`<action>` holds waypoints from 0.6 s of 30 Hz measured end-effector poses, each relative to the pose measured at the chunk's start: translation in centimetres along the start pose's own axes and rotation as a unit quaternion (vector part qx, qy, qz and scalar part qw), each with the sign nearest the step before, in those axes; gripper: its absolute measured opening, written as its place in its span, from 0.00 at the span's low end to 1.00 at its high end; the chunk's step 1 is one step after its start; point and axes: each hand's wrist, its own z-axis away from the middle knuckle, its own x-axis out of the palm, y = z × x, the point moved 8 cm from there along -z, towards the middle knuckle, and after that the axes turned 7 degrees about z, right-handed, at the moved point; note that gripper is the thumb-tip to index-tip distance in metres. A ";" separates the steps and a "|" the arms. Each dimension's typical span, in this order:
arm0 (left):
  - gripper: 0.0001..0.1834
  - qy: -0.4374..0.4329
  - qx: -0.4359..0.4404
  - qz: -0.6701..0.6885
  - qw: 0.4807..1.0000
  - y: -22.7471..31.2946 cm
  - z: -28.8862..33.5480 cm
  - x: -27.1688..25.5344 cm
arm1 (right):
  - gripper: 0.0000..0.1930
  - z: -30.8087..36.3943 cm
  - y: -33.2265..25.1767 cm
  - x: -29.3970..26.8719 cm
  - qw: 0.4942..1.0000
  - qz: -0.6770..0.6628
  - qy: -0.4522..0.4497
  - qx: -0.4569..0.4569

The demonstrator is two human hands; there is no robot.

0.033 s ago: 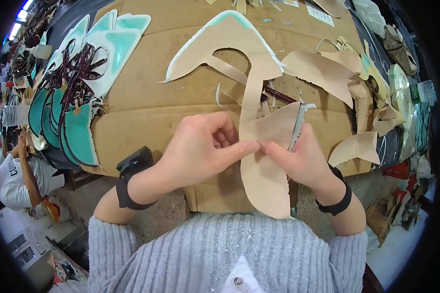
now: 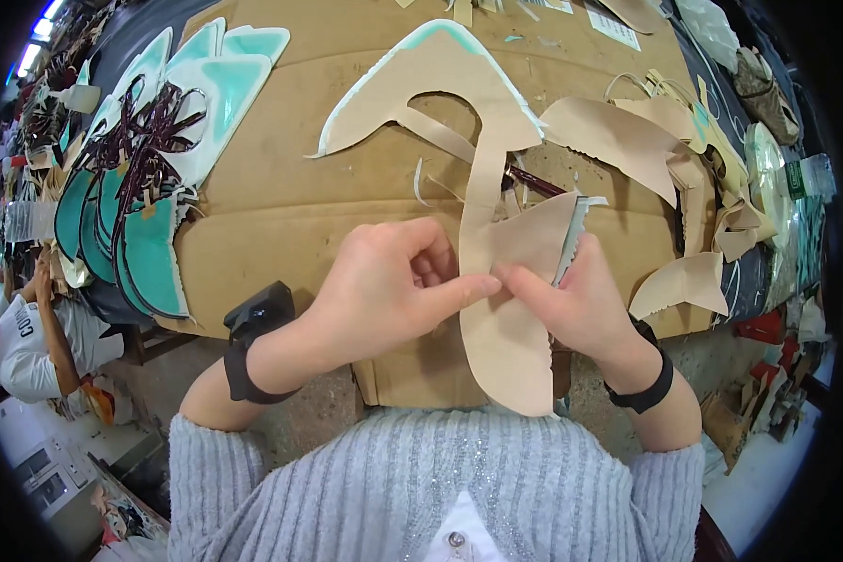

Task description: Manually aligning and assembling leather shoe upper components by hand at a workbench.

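Observation:
A beige leather-like piece (image 2: 508,356), which looks like a shoe upper, hangs over the table's near edge. Its curved far part has a white and turquoise border. My left hand (image 2: 375,281) pinches the piece's middle between thumb and curled fingers. Close by on the right, my right hand (image 2: 581,304) grips the folded flap, thumb on top and fingers underneath. The two thumb tips nearly meet. A pale, jagged-edged lining strip (image 2: 573,239) shows along the flap. Just beyond the flap lies a dark maroon stick-like tool (image 2: 536,183), partly covered by the piece.
Cardboard (image 2: 281,187) covers the table. Stacked turquoise-lined pieces (image 2: 229,108) with maroon straps (image 2: 150,140) lie at left. More beige pieces (image 2: 618,140) lie at right, near a clear plastic bottle (image 2: 808,176). A person in a white shirt (image 2: 42,342) is at far left.
The beige piece has shifted very slightly, its lower end a little higher and its flap a little farther right. Both hands keep the same grip.

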 end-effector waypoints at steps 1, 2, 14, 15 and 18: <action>0.12 0.000 -0.001 0.000 1.000 0.3 0.1 0.1 | 0.07 -0.1 -0.2 -0.1 1.000 0.013 0.016 0.000; 0.13 0.016 0.017 -0.042 0.999 0.9 0.2 -0.1 | 0.07 -0.1 -0.4 -0.3 0.999 0.027 0.031 -0.001; 0.14 -0.058 0.104 0.154 0.981 1.6 0.1 0.3 | 0.11 0.1 -0.9 -0.2 0.993 -0.108 -0.006 -0.039; 0.14 -0.067 0.139 0.085 0.984 2.2 0.2 0.5 | 0.11 0.1 -1.0 -0.2 0.993 -0.109 -0.006 -0.037; 0.14 -0.072 0.094 0.236 0.964 1.8 -0.6 0.0 | 0.10 -0.2 -1.9 -0.7 0.994 -0.091 0.013 -0.063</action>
